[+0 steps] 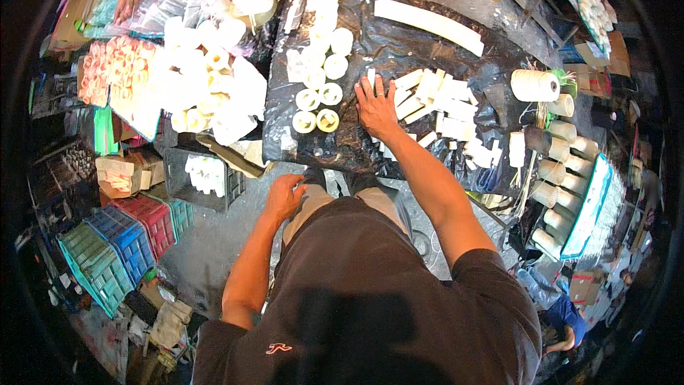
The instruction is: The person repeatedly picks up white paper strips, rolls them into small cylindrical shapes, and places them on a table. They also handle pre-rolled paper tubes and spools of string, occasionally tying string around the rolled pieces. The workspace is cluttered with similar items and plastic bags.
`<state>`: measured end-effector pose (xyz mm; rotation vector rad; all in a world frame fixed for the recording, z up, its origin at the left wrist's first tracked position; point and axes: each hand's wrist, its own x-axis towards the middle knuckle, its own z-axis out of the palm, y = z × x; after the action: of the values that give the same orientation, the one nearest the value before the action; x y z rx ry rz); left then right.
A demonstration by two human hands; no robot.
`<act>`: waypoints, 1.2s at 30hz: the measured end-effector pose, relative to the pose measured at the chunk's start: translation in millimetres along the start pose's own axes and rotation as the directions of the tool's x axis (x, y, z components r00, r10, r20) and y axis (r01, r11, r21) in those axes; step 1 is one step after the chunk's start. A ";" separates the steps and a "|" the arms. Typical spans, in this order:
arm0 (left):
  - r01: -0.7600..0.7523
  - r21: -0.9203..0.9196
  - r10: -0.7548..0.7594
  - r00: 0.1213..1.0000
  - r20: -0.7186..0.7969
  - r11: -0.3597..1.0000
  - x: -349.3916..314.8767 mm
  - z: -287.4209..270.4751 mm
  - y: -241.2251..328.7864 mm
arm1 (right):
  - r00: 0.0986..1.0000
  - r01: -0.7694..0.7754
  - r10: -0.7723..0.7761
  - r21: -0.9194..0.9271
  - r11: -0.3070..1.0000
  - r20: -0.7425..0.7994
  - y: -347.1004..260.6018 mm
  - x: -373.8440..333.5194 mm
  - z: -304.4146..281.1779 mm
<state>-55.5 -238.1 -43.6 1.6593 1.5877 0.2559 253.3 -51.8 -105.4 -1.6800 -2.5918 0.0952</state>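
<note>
Wearing dark shirt point(442, 321), closest. Resting right hand point(377, 109) splayed on black sheeting point(388, 46), left of pale blocks point(456, 129). Holding left hand point(286, 197) half-curled, near left (can't tell if gripping).

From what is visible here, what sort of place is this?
Probably a small workshop: white blocks lie on a black plastic sheet, with a large spool of string nearby and coloured plastic crates at left.

Pale oblong blocks point(454, 108), loosely heaped
</note>
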 end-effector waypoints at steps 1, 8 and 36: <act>-0.019 0.027 0.019 0.999 0.028 0.999 0.9 2.4 4.7 | 0.994 -0.013 0.020 -0.068 0.998 0.104 14.6 2.5 4.4; -0.002 -0.104 0.006 0.999 0.036 0.995 8.6 52.2 36.2 | 0.987 -0.073 0.063 0.062 0.995 0.148 42.8 -33.4 -44.8; 0.510 -0.079 -0.478 0.727 -0.494 0.857 -17.0 -137.5 -81.9 | 0.880 0.457 -0.436 -0.082 0.886 0.189 134.1 -124.6 -22.8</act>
<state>-207.7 -207.6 -1.2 1.1882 2.3936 0.3760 427.9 -110.4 -94.5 -1.0913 -3.0968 0.0559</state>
